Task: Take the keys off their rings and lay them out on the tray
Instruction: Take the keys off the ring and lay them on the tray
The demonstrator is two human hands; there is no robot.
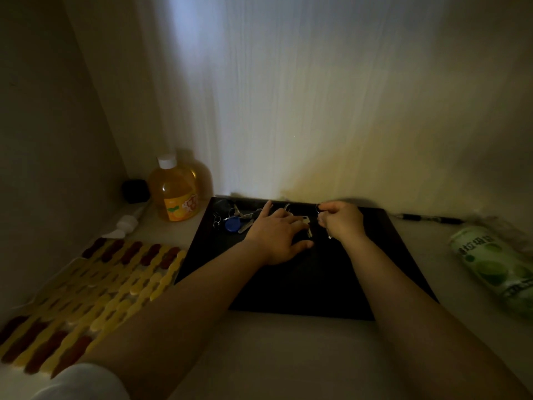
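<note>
A dark rectangular tray (302, 287) lies on the pale table in dim light. At its far left corner sits a bunch of keys on rings with a round blue fob (232, 225). My left hand (277, 235) rests flat on the tray with fingers spread, its fingertips on a silver key (307, 225) lying there. My right hand (341, 222) is closed just right of it, pinching a key ring (319, 207) at the top; a small key hangs below the fist (329, 235). A thin ring shape shows near my left fingertips (287, 207).
An orange juice bottle (174, 192) with a white cap stands left of the tray, beside a black object (135, 190) and a white tube (128, 222). A yellow and brown mat (86, 295) lies front left. A green packet (496, 269) and a pen (429, 218) lie to the right.
</note>
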